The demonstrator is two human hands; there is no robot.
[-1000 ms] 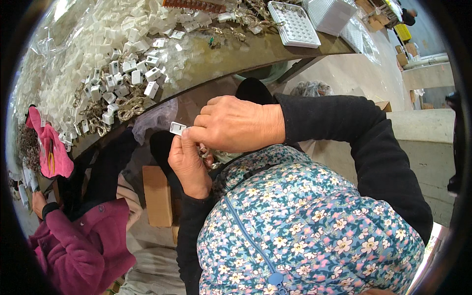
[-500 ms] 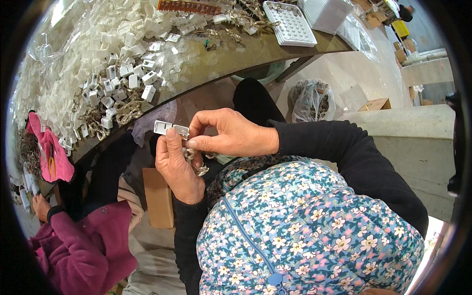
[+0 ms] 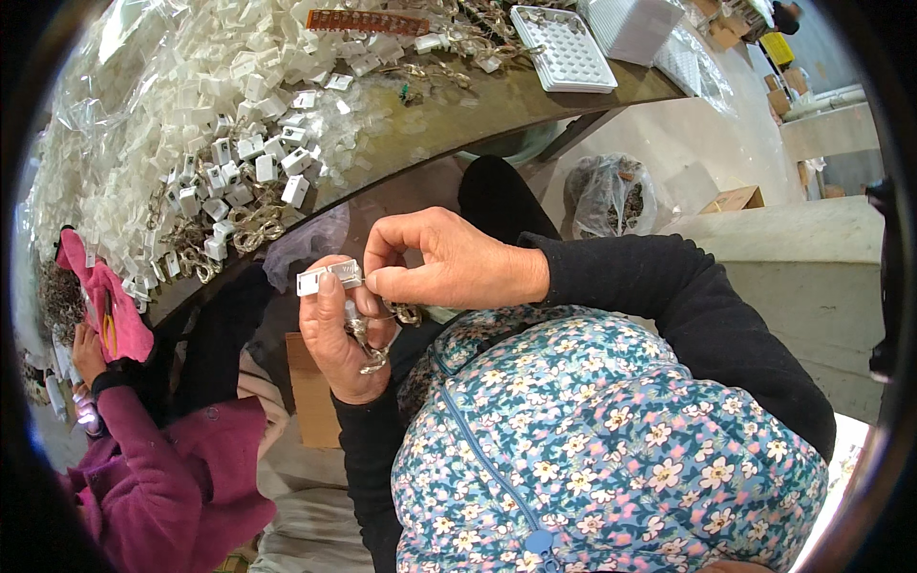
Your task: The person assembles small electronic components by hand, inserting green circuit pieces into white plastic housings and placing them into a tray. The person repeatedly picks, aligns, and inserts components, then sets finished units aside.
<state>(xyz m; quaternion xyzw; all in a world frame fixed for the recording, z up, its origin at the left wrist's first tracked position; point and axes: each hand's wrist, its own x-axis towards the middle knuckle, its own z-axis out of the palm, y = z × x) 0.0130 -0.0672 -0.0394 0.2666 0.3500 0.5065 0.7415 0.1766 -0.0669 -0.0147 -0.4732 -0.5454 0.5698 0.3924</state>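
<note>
My left hand (image 3: 336, 336) holds a small white plastic clip (image 3: 328, 278) between thumb and fingers, with a short piece of silvery metal chain (image 3: 371, 355) hanging in its palm. My right hand (image 3: 449, 263) comes over from the right and pinches the right end of the same clip with thumb and forefinger. Both hands are raised in front of my flowered vest (image 3: 611, 439), just below the edge of the brown worktable (image 3: 449, 110).
The worktable carries a heap of white plastic clips (image 3: 205, 115), loose metal chain pieces (image 3: 244, 227), a white perforated tray (image 3: 562, 48) and a white box (image 3: 635, 21). A person in a magenta sweater (image 3: 167, 468) sits at lower left. A plastic bag (image 3: 611, 196) lies on the floor.
My hands have risen a little and spread apart; the white clip now shows fully between the fingertips of both hands, where earlier my right hand covered the left.
</note>
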